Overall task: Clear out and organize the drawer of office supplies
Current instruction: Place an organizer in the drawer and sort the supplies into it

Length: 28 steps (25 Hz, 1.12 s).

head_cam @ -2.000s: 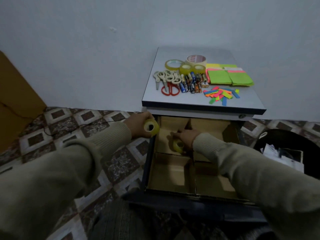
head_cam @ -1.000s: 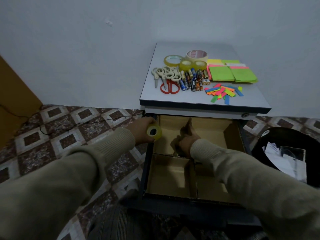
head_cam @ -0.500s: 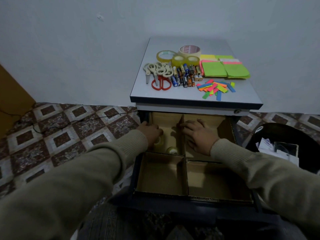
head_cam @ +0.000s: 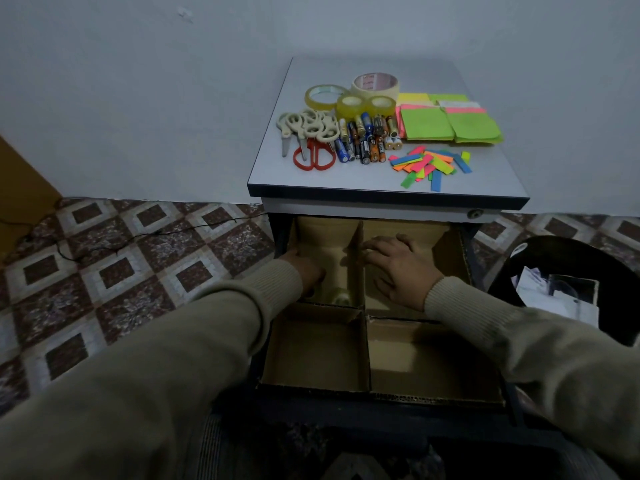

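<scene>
Two seconds ago the left hand [head_cam: 304,271] held a small yellow tape roll beside the drawer; now it reaches down into the rear-left compartment, and whether its fingers still hold that roll cannot be told — they are hidden behind the knuckles. One small tape roll [head_cam: 340,296] lies on that compartment's floor, just right of the hand. The right hand [head_cam: 401,268], which was setting a roll there, has crossed the cardboard divider [head_cam: 356,258] and now rests flat in the rear-right compartment, fingers spread and holding nothing.

This suggests the sorting stage has begun: tape goes into the drawer [head_cam: 381,386], while most supplies wait on the tabletop [head_cam: 332,183] in the upper middle of the frame.

Counted left to right there: a cluster of cream-handled scissors [head_cam: 308,128] — roughly three pairs, overlapped — plus one red pair [head_cam: 314,158]; four tape rolls [head_cam: 349,100]; a batch of batteries [head_cam: 367,140], too crowded to count; several stacks of sticky notes [head_cam: 450,119]; a scatter of coloured flags [head_cam: 429,166]. The drawer has four compartments; both near ones look bare. At far right stands a dark bin [head_cam: 568,285] with paper.
</scene>
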Each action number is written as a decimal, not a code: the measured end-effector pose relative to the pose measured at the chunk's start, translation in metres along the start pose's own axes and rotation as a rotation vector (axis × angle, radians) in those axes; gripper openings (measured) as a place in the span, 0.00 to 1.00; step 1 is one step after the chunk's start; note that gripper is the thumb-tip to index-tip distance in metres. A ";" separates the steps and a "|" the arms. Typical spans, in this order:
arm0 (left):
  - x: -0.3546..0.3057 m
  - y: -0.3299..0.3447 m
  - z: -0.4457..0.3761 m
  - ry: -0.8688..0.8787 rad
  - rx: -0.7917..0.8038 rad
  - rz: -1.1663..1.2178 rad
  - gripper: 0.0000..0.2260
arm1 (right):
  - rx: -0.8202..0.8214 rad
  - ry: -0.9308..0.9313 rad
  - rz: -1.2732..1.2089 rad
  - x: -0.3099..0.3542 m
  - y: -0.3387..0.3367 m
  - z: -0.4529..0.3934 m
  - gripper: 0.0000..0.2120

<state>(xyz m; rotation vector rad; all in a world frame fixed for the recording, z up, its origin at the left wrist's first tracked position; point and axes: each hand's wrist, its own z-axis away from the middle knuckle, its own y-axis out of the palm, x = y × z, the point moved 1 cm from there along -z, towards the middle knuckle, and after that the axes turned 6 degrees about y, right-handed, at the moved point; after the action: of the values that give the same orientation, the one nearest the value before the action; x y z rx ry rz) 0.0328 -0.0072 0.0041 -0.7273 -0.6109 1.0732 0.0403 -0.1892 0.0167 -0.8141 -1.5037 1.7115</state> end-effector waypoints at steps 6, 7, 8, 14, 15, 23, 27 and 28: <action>0.006 0.006 -0.010 -0.004 -0.027 0.064 0.17 | 0.031 0.009 0.001 -0.003 0.000 -0.001 0.26; 0.006 0.005 -0.011 -0.017 0.006 0.091 0.18 | 0.033 0.015 0.002 -0.004 0.000 0.000 0.26; 0.006 0.005 -0.009 -0.027 0.024 0.123 0.20 | 0.035 0.020 0.001 -0.004 0.000 0.000 0.26; 0.008 -0.004 0.002 -0.015 -0.194 0.272 0.17 | 0.023 0.020 0.004 -0.004 -0.003 0.005 0.26; 0.009 -0.010 0.008 0.002 -0.212 0.312 0.17 | 0.019 0.020 0.007 -0.004 -0.007 0.005 0.26; 0.032 -0.071 0.061 0.120 -0.652 0.518 0.13 | -0.095 0.034 0.018 -0.008 -0.073 -0.010 0.24; 0.043 -0.103 0.066 0.147 -0.753 0.430 0.12 | -0.194 -0.004 -0.043 -0.016 -0.111 -0.024 0.20; 0.046 -0.112 0.066 0.143 -0.766 0.419 0.12 | -0.214 -0.004 -0.040 -0.019 -0.119 -0.029 0.20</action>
<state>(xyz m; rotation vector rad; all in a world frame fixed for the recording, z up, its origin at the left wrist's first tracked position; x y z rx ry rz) 0.0621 0.0177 0.1362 -1.6396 -0.7708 1.1500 0.0873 -0.1807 0.1315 -0.8827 -1.7153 1.5419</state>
